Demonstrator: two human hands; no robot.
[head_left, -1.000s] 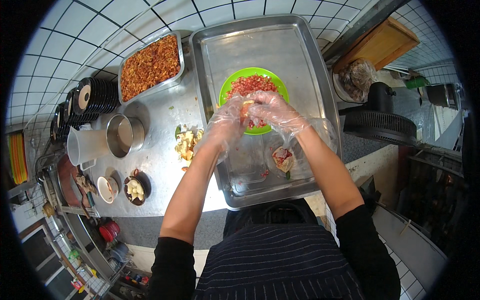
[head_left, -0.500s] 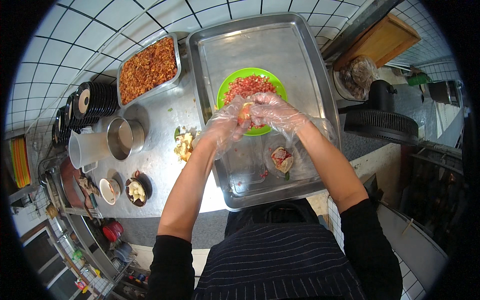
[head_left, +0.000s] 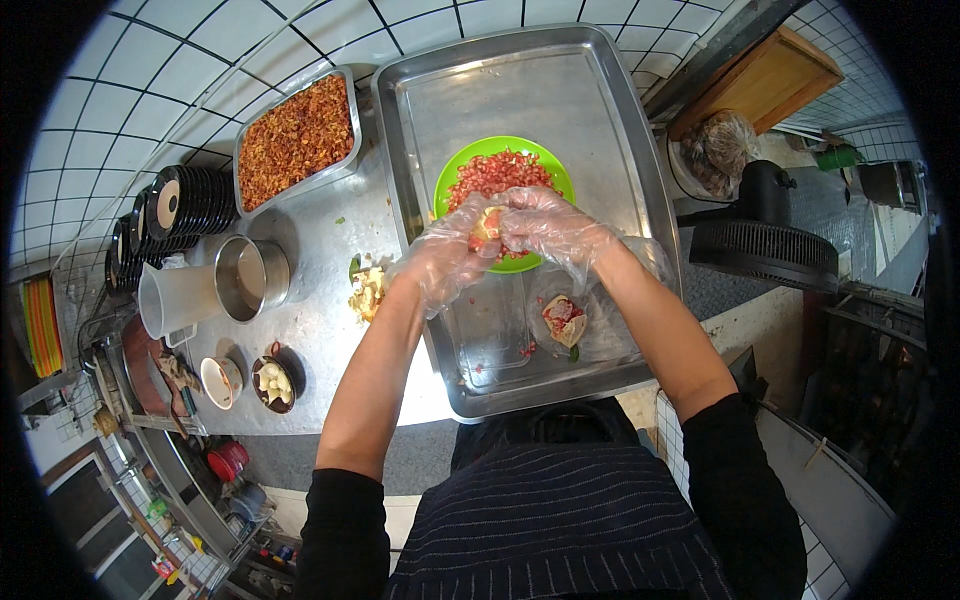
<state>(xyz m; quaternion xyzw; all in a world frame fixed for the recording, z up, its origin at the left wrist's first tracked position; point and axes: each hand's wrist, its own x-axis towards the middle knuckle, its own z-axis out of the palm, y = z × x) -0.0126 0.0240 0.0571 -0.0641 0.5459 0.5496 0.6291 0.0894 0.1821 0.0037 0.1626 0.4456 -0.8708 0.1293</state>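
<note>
Both my hands wear clear plastic gloves and meet above the near half of a round green plate (head_left: 450, 180), which holds a heap of red pomegranate seeds (head_left: 500, 172). My left hand (head_left: 452, 250) is closed around a pomegranate piece (head_left: 486, 228) with pale rind and red seeds. Fingers of my right hand (head_left: 550, 228) press on the same piece from the right, their tips partly hidden. Another pomegranate piece (head_left: 563, 320) lies cut side up near my right forearm, on the large metal tray (head_left: 440, 90) under the plate. Loose seeds are scattered close to it.
Pale peel scraps (head_left: 367, 293) lie left of the tray. Farther left are a metal pot (head_left: 245, 275), plastic jug (head_left: 165, 298), white cup (head_left: 220, 382) and dark bowl of pale pieces (head_left: 273, 385). A pan of reddish-brown crumbs (head_left: 300, 135) stands behind; a black fan (head_left: 765, 245) is at right.
My hands have shifted very slightly around the pomegranate piece, which shows a little more of its pale rind. Everything else looks unchanged.
</note>
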